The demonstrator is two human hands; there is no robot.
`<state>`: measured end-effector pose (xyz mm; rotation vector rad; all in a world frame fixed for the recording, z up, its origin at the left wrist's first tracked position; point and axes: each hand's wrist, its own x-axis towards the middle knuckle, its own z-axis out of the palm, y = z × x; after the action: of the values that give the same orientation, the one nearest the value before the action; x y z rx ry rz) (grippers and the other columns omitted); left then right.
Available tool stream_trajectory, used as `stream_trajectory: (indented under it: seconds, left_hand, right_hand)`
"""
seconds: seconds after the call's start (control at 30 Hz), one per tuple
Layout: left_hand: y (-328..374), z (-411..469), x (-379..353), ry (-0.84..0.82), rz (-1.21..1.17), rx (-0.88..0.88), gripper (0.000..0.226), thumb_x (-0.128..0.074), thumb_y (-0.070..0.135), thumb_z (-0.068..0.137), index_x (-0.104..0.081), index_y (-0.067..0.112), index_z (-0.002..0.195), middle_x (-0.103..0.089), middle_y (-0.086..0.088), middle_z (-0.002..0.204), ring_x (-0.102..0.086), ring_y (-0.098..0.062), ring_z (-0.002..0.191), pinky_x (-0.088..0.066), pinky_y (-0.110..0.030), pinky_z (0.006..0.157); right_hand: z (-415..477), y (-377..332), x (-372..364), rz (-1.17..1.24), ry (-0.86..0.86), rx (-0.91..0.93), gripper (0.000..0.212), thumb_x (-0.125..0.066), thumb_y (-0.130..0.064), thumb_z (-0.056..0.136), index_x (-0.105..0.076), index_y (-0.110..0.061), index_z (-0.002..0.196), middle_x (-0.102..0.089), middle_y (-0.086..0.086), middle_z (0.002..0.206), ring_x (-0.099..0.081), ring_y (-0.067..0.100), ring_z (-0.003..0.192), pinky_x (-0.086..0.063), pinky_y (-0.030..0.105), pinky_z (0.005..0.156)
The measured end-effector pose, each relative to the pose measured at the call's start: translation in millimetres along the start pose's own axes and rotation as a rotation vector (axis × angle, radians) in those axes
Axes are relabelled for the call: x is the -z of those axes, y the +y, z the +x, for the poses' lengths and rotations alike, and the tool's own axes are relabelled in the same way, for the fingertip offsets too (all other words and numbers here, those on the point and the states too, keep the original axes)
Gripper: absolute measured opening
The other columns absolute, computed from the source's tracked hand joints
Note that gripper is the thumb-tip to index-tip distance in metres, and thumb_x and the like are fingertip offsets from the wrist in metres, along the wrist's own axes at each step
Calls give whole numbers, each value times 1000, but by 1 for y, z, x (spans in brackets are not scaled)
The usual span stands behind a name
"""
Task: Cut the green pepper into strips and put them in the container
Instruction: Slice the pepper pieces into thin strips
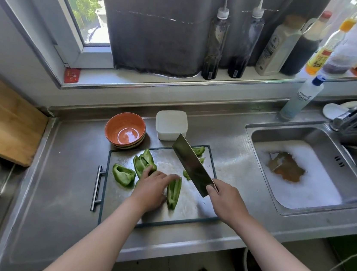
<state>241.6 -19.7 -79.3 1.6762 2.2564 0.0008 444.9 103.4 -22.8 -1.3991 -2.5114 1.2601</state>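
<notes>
A steel cutting board (188,208) lies on the counter with several green pepper pieces on it. My left hand (152,188) presses down on one long pepper piece (174,192) near the board's middle. My right hand (224,197) grips the handle of a cleaver (192,165), whose blade is lifted and tilted above the board, right of that piece. More pepper pieces lie at the left (123,174), behind my left hand (144,161) and under the blade (199,150). A white plastic container (171,124) stands just behind the board.
An orange bowl (125,130) sits left of the container. A sink (303,173) with foam lies to the right, with a tap (355,114) and a detergent bottle (301,97) behind. Sauce bottles line the windowsill. A wooden board (2,118) leans at the left.
</notes>
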Motion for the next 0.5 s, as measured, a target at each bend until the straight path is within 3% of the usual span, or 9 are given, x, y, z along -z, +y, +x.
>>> stream_trajectory:
  seconds: [0.07,0.17,0.3,0.37,0.5]
  left_hand:
    - [2,1,1,28,28,12,63,-65,36,85,-38,38,141,-55,8,129,-42,-19,129,-2,-40,119]
    - [4,0,-4,76,5,-6,70,-74,51,74,-45,32,135,-42,4,140,-37,-21,131,-7,-38,119]
    - [8,-2,-7,60,-177,-146,63,-75,34,81,-46,33,137,-19,3,162,-27,-20,141,-22,-37,119]
    - [10,0,-9,-4,-227,-153,50,-72,31,85,-56,32,132,-29,5,157,-35,-18,137,-32,-37,114]
    - [11,-1,-17,15,-369,-58,21,-79,31,80,-74,25,100,-49,7,128,-49,-15,114,-43,-28,95]
  right_hand:
    - [-6,2,1,17,9,-17,31,-47,-25,104,-49,-29,73,-56,-3,72,-51,14,67,-37,29,57]
    - [-11,4,2,20,10,-47,26,-46,-25,103,-52,-27,78,-58,-3,76,-53,14,70,-39,29,59]
    - [-18,7,1,34,14,-66,23,-46,-25,104,-56,-26,83,-59,-4,78,-54,12,72,-41,26,59]
    - [-20,8,1,36,18,-78,23,-46,-25,103,-58,-23,84,-60,-3,78,-55,13,73,-42,27,62]
    - [-22,8,4,49,30,-97,26,-47,-25,102,-55,-24,77,-57,-5,72,-54,17,70,-40,31,61]
